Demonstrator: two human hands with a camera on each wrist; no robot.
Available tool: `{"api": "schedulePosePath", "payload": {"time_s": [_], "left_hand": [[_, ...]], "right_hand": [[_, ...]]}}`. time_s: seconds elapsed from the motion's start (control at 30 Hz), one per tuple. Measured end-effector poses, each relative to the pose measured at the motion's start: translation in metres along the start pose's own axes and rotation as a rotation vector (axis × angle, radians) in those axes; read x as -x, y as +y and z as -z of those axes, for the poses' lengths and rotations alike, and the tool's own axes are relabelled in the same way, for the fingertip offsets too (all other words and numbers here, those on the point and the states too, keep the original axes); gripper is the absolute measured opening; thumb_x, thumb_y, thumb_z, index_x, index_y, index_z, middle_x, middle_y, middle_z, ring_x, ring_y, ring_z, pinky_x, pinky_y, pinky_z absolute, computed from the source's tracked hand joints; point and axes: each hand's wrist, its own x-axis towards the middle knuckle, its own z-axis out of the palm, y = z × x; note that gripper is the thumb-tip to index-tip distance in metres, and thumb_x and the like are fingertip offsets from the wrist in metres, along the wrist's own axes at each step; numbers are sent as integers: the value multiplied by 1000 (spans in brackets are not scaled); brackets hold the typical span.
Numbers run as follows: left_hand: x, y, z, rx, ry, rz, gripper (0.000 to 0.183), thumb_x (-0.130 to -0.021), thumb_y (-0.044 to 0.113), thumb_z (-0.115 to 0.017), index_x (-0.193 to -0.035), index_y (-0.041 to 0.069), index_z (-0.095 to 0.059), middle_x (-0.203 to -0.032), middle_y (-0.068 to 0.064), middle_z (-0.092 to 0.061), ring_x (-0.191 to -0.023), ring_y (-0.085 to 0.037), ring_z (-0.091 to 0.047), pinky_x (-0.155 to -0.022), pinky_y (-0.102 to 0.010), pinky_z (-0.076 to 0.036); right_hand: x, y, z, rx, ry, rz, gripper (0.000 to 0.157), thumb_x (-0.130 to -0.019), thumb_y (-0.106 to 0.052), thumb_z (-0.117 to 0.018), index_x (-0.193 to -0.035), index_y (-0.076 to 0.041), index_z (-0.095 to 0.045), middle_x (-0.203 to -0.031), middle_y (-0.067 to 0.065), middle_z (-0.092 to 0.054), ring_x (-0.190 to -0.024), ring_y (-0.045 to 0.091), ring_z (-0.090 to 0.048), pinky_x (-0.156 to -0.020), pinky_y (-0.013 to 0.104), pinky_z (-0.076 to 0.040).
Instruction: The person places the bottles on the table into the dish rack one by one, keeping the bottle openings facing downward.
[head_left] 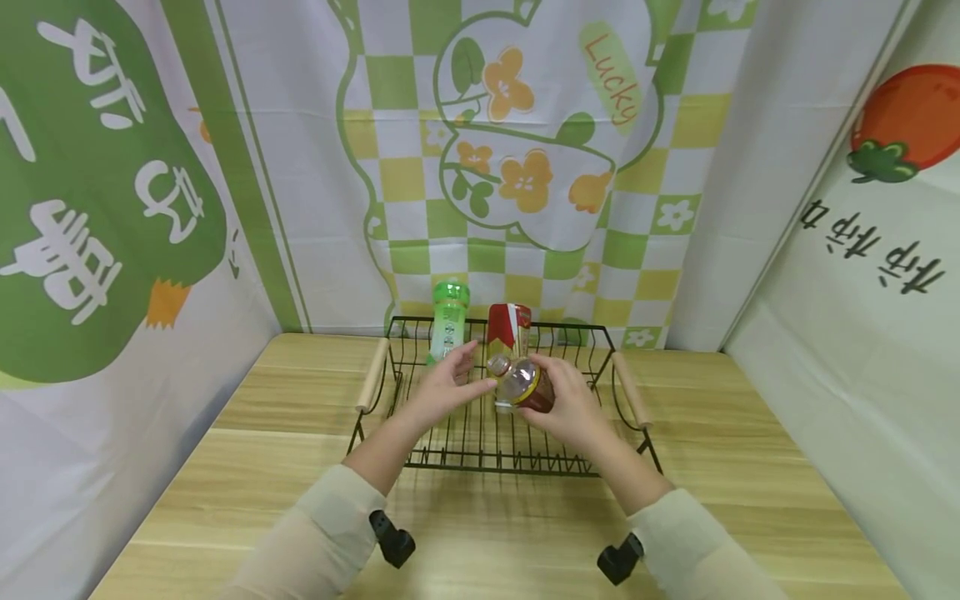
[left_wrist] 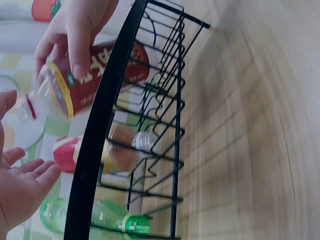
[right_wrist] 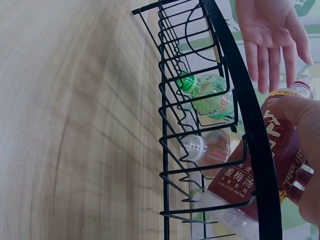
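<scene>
My right hand [head_left: 570, 400] grips a plum juice drink bottle [right_wrist: 250, 165] round its dark red label. The bottle is tilted, its neck up and toward my left hand. My left hand [head_left: 442, 387] has its fingers extended beside the bottle's neck; whether the thumb touches it I cannot tell. Below and behind, a red-labelled bottle [head_left: 508, 327] stands cap-down in the black wire rack [head_left: 517, 462], its white cap [left_wrist: 146, 142] low between the wires. A green bottle [head_left: 450, 321], also cap-down, stands in the rack's back left.
The rack has wooden handles [head_left: 372, 375] on both sides and rests on a wood-grain table [head_left: 750, 467]. Its front rail [right_wrist: 250, 115] crosses close before both wrist cameras. A patterned curtain [head_left: 525, 275] hangs right behind it.
</scene>
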Motion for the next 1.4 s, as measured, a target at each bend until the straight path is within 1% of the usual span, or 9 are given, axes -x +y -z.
{"api": "schedulePosePath", "payload": {"time_s": [0.1, 0.2, 0.37, 0.6, 0.7, 0.9, 1.2, 1.3, 1.4], "left_hand": [[-2, 2, -7, 4, -41, 4, 85, -88, 29, -74, -155, 9, -26, -157, -20, -32, -140, -40, -40, -110, -51, -40], [-3, 3, -12, -5, -65, 13, 86, -86, 30, -76, -155, 10, -28, -156, -17, -35, -137, -39, -44, -105, -50, -47], [-3, 3, -14, -62, -76, 1, 82, -84, 32, -77, -151, 10, -36, -147, -18, -48, -129, -39, -52, -96, -48, -53], [-1, 8, -14, -104, -80, 11, 77, -82, 31, -79, -146, 7, -43, -134, -19, -59, -119, -35, -60, -92, -43, -56], [-1, 7, -13, -122, -90, 30, 76, -81, 31, -80, -144, 7, -45, -134, -18, -59, -118, -35, -60, -91, -42, -56], [-2, 4, -14, -161, -96, 48, 71, -81, 34, -80, -140, 8, -50, -133, -15, -59, -114, -31, -62, -87, -38, -57], [-2, -2, -15, -82, -66, 48, 68, -80, 32, -81, -138, 10, -52, -128, -14, -62, -113, -31, -62, -88, -40, -57], [-2, -5, -15, -46, -40, 48, 67, -80, 30, -81, -137, 10, -52, -129, -15, -61, -114, -31, -61, -88, -40, -57], [-2, -9, -14, -11, 3, 54, 68, -79, 28, -82, -138, 9, -52, -130, -18, -60, -114, -33, -61, -88, -41, -57]], "right_hand": [[1, -3, -2, 35, -6, 40, 77, -76, -19, -84, -142, -10, -45, -137, 17, -52, -126, 37, -48, -104, 59, -42], [2, -6, -3, 67, -12, 73, 76, -75, -19, -84, -141, -9, -46, -135, 15, -54, -125, 36, -50, -104, 57, -43], [3, -9, -4, 102, -25, 109, 77, -74, -19, -85, -141, -10, -48, -134, 14, -55, -123, 35, -51, -101, 55, -46], [3, -10, -5, 154, -11, 180, 75, -71, -19, -86, -137, -11, -52, -130, 14, -58, -121, 36, -53, -104, 58, -43], [3, -10, -7, 172, -19, 203, 74, -71, -20, -86, -137, -11, -52, -128, 13, -59, -120, 36, -54, -104, 58, -42], [4, -10, -9, 206, -29, 232, 72, -73, -24, -86, -136, -11, -53, -127, 12, -59, -118, 35, -54, -100, 57, -45], [3, -7, -9, 218, 19, 286, 78, -71, -24, -88, -138, -12, -52, -133, 14, -57, -123, 36, -53, -102, 59, -44], [4, -7, -7, 196, 38, 268, 79, -71, -25, -88, -140, -12, -50, -135, 15, -56, -124, 37, -52, -101, 59, -44], [5, -8, -3, 153, 56, 222, 79, -73, -25, -87, -141, -14, -49, -136, 15, -54, -126, 38, -50, -102, 59, -44]]}}
